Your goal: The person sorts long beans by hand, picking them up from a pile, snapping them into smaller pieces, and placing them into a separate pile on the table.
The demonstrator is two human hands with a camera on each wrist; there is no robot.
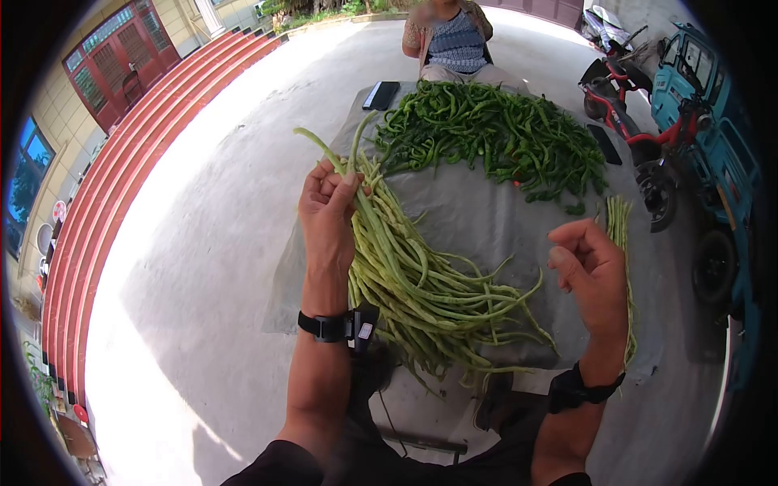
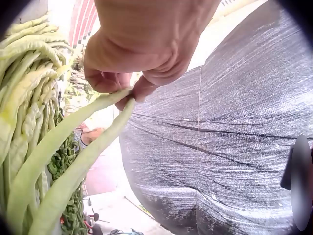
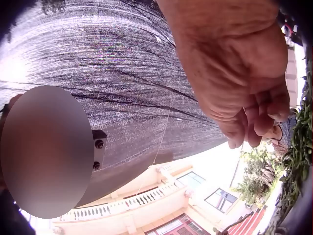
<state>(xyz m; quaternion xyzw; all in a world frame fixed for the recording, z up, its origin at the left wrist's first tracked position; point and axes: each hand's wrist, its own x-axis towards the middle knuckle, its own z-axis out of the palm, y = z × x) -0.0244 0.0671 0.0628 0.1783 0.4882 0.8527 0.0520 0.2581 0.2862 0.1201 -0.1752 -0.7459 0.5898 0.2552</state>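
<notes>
My left hand (image 1: 328,215) is raised over the left side of a heap of long pale-green beans (image 1: 438,296). Between thumb and fingers it pinches the ends of two long beans (image 2: 87,169), seen close up in the left wrist view; their lengths run down over the heap. My right hand (image 1: 596,271) hovers to the right of the heap, fingers loosely curled and nothing in them. Close beside it, at the table's right side, lies a narrow bundle of straightened long beans (image 1: 618,223). The right wrist view shows the same hand with bare fingertips.
A broad pile of green chili peppers (image 1: 486,121) covers the far part of the sheeted table (image 1: 519,235). One phone (image 1: 381,95) lies left of it, a dark phone (image 1: 604,144) right. A person (image 1: 458,40) sits opposite. A blue tricycle (image 1: 689,81) stands at right.
</notes>
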